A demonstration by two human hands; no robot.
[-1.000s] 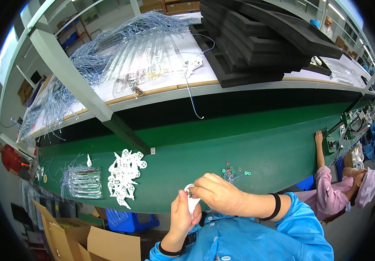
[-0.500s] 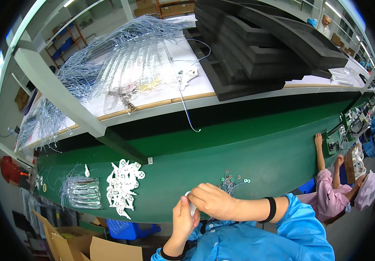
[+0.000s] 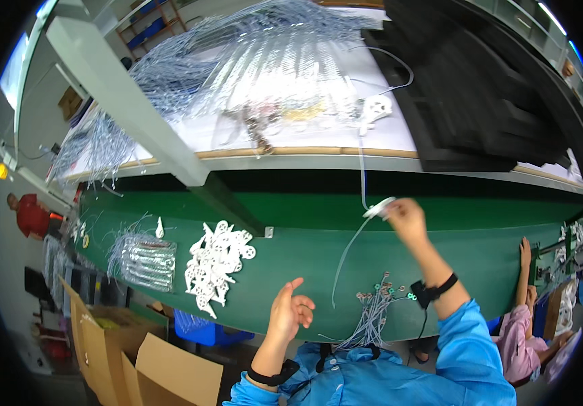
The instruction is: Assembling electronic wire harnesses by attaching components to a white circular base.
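Note:
Over the green work surface, my right hand is closed on a white plastic part near its far edge. A thin grey cable trails from this part toward me. My left hand is held in the air nearer to me, fingers apart and nothing in it. To its left lies a heap of white plastic parts of a similar look. A bundle of thin grey cables with small coloured ends lies right of my left hand, by the near edge.
A raised white shelf holds loose cables, clear bags and stacked black foam trays. A grey post rises at left. Bagged cables lie on the green surface. An open carton stands below; a co-worker in pink sits right.
My hands have parted. The right one has moved forward and right with the white part, while the left has let go and opened. The whole view has shifted.

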